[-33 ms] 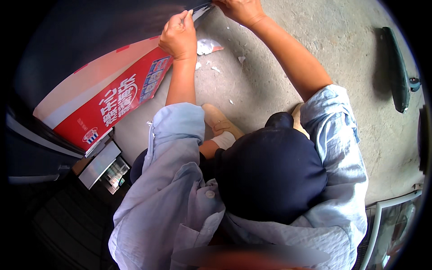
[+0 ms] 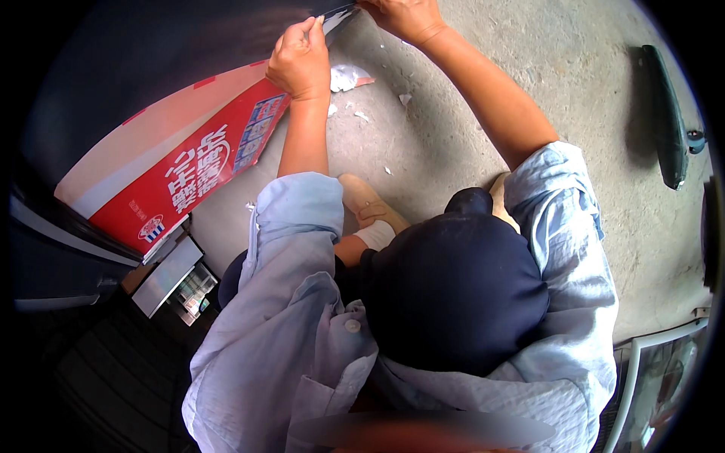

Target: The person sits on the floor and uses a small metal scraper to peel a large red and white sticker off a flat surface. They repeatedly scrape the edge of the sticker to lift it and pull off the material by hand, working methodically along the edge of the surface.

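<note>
Rough grey concrete floor (image 2: 453, 143) fills the middle and right of the head view, darkening to shadow at the far left. Leftmost lies a long flattened cardboard box (image 2: 189, 170), red and pale, its long axis running from the lower left up toward the upper right, where its narrow end points at the fingers. Below its lower end sits a small stack of flat grey items (image 2: 168, 275), hard to make out in the shade.

At the box's upper end the left hand (image 2: 300, 60) has its fingers curled together, thumb and fingertips pinching a thin pale strip (image 2: 332, 19) that seems to be tape or a torn edge; the picture's rim cuts it off. Just right of those fingers the right hand (image 2: 404, 16) closes on the same strip's far end, its fingers bunched, though how tightly cannot be told so near the rim.

Under and between the two wrists lie white paper scraps (image 2: 347, 77), with smaller flecks nearby. Further right the concrete stays open and bare out to a dark, narrow curved object (image 2: 664, 121) lying well apart near the right edge.
</note>
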Demonstrator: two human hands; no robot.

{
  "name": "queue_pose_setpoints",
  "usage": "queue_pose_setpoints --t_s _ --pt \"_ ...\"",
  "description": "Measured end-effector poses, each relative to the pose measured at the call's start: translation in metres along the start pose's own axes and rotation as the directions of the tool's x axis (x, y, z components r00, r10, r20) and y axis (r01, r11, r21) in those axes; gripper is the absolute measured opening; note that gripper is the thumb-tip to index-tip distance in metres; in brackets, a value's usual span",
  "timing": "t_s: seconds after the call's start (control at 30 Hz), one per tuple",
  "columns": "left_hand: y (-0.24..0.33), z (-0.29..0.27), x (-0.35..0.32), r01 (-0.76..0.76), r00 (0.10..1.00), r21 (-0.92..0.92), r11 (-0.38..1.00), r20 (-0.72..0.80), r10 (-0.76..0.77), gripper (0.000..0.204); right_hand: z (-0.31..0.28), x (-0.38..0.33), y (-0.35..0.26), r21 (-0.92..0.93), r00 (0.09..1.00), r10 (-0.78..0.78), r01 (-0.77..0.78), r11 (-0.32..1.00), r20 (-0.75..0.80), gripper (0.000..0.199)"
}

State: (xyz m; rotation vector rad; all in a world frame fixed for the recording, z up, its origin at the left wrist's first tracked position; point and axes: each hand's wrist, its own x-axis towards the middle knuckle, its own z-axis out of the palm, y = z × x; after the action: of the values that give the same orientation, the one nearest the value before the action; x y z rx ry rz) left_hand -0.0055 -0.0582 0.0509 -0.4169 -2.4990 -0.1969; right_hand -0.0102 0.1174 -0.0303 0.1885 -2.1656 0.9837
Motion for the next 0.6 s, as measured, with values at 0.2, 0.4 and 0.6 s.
queue_pose_setpoints --t_s 0.2,0.4,0.6 --pt "0.0 0.007 -0.011 0.001 0.999 0.004 1.0 0.034 -0.001 0.013 0.011 -0.018 0.006 -0.024 1.0 0.002 -0.002 1.0 0.007 0.012" --pt "-0.006 0.012 -0.011 -0.028 0.999 0.018 0.999 0.031 0.027 0.011 0.009 -0.017 0.004 -0.032 1.0 0.024 -0.024 0.999 0.002 0.012" --pt "0.004 0.0 0.002 -0.027 0.996 0.085 0.996 0.091 0.019 0.01 0.01 -0.016 0.008 -0.021 0.999 0.044 -0.044 0.999 0.031 0.013"
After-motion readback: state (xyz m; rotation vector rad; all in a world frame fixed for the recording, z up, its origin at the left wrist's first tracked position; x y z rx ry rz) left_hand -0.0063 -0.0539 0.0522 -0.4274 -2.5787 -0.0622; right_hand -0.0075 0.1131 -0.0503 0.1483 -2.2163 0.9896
